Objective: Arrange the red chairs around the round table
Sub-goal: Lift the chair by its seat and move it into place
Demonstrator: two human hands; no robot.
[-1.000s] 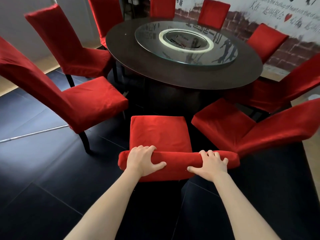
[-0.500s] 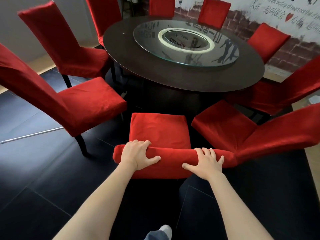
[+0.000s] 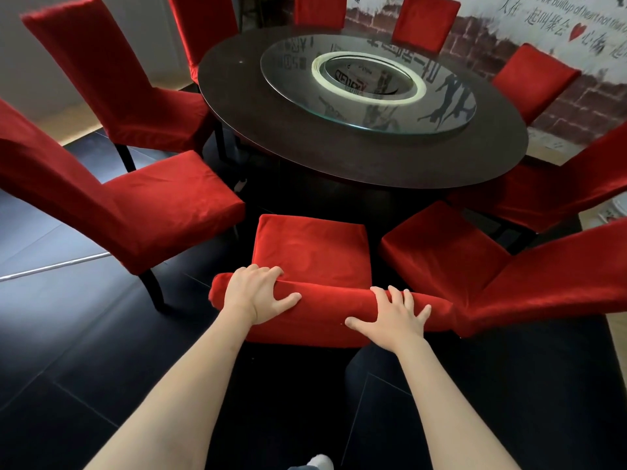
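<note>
We're looking down on a dark tiled floor (image 3: 84, 351), glossy, with a pale metal strip (image 3: 51, 268) running across it at the left. Beyond it we see a band of light wooden flooring (image 3: 73, 125) under a plain pale wall (image 3: 20, 62). Over on the right, a brick-pattern mural wall (image 3: 576, 106) carries black lettering and a red heart (image 3: 577, 31).

Both hands, left hand (image 3: 258, 294) and right hand (image 3: 393, 315), hold the top of a red chair (image 3: 312, 252) near the round surface (image 3: 339, 157).
</note>
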